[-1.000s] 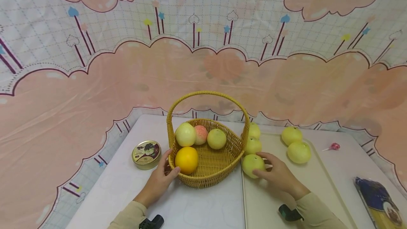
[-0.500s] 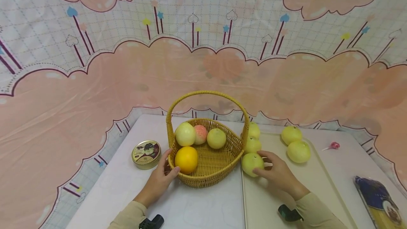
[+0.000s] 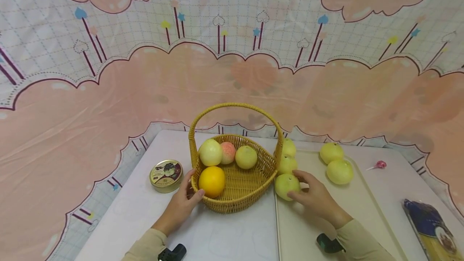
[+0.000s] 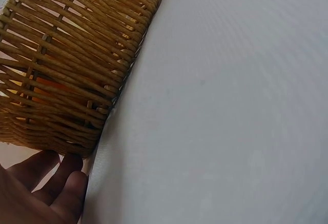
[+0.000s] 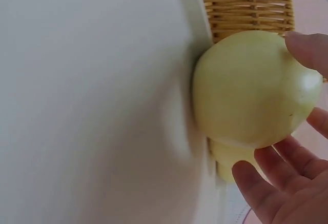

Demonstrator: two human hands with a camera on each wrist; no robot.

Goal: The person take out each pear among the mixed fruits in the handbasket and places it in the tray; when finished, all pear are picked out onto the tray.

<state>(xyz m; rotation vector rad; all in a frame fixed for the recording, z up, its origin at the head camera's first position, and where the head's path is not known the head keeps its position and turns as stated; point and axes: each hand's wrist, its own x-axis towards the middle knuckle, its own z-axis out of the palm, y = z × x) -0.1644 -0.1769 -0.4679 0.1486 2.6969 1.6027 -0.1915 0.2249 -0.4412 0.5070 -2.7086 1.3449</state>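
A wicker basket (image 3: 250, 188) with a tall arched handle stands mid-table. Inside it lie an orange (image 3: 212, 182), a peach (image 3: 228, 152), a pale yellow-green round fruit (image 3: 210, 152) and a greener one (image 3: 246, 157). My left hand (image 3: 182, 201) grips the basket's left side, thumb at the rim and the other fingers around the outer wall. On the right, my right hand (image 3: 318, 196) holds a pale green round fruit (image 5: 246, 90) between thumb and fingers. That fruit rests at the tray's left edge, beside the basket.
Two more green fruits (image 3: 287, 164) sit in a column behind the held one. Across the cream tray (image 3: 326, 228) lie another two green fruits (image 3: 339, 171). A round tin (image 3: 166, 175) stands left of the basket; a lollipop (image 3: 380, 164) and a blue packet (image 3: 429, 222) lie right.
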